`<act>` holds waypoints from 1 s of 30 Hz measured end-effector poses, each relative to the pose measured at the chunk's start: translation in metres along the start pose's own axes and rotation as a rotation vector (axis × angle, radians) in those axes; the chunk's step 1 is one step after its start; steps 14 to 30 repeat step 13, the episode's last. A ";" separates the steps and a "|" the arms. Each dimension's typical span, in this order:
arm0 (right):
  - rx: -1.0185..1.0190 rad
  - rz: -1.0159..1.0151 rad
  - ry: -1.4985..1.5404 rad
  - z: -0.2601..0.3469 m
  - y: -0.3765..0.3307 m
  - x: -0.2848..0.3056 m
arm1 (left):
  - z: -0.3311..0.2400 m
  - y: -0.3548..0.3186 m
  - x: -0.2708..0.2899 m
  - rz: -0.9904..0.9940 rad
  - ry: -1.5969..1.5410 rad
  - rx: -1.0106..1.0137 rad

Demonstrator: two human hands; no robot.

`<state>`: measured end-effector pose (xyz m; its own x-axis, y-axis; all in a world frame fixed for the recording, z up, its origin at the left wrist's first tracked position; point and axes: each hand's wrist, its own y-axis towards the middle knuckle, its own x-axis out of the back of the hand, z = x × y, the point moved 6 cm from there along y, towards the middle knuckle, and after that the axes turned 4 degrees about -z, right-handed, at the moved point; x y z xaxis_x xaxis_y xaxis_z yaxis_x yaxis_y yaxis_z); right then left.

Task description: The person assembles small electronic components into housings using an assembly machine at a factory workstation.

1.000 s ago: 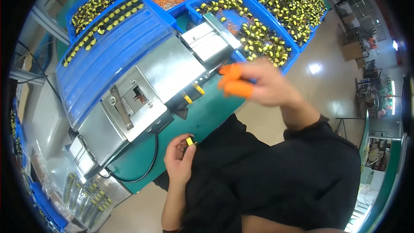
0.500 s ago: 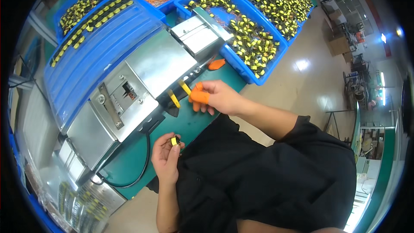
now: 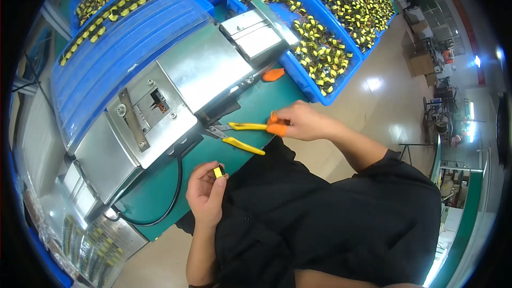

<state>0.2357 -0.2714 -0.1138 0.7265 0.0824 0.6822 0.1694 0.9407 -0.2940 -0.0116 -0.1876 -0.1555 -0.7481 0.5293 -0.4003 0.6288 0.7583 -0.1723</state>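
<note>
Near the machine's front edge, my left hand pinches a small yellow-and-black wound coil between thumb and fingers, with a bit of copper wire showing at its side. My right hand, orange covers on some fingertips, is closed at the end of one yellow handle of a pair of nippers. The two handles are spread apart, and the metal jaws point left toward the machine. Whether the nippers rest on the green tabletop or hang from the fingers is hard to make out.
A metal machine with a small slotted opening stands ahead of me. Behind it, a blue ridged tray carries rows of coils. Blue bins of loose coils stand to the right. An orange piece lies on the green table.
My right hand has moved right, and the nippers have swung so their handles point right and stand wider apart. My left hand stays nearly in place with the coil.
</note>
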 end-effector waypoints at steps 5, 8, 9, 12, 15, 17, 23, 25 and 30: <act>0.232 -0.505 -0.268 0.053 0.012 0.008 | -0.001 0.001 0.000 -0.006 -0.008 0.001; 0.198 -0.389 -0.187 0.071 0.043 -0.013 | 0.004 0.004 0.007 -0.039 -0.134 0.040; 0.156 -0.331 -0.201 0.073 0.052 -0.019 | 0.004 0.003 0.007 -0.045 -0.131 0.047; 0.196 -0.386 -0.365 0.084 0.070 -0.023 | 0.003 0.003 0.009 -0.058 -0.163 0.029; 0.162 -0.375 -0.340 0.084 0.075 -0.023 | 0.004 0.003 0.010 -0.045 -0.175 -0.001; 0.162 -0.375 -0.340 0.084 0.075 -0.023 | 0.004 0.003 0.010 -0.045 -0.175 -0.001; 0.162 -0.375 -0.340 0.084 0.075 -0.023 | 0.004 0.003 0.010 -0.045 -0.175 -0.001; 0.162 -0.375 -0.340 0.084 0.075 -0.023 | 0.004 0.003 0.010 -0.045 -0.175 -0.001; 0.162 -0.375 -0.340 0.084 0.075 -0.023 | 0.004 0.003 0.010 -0.045 -0.175 -0.001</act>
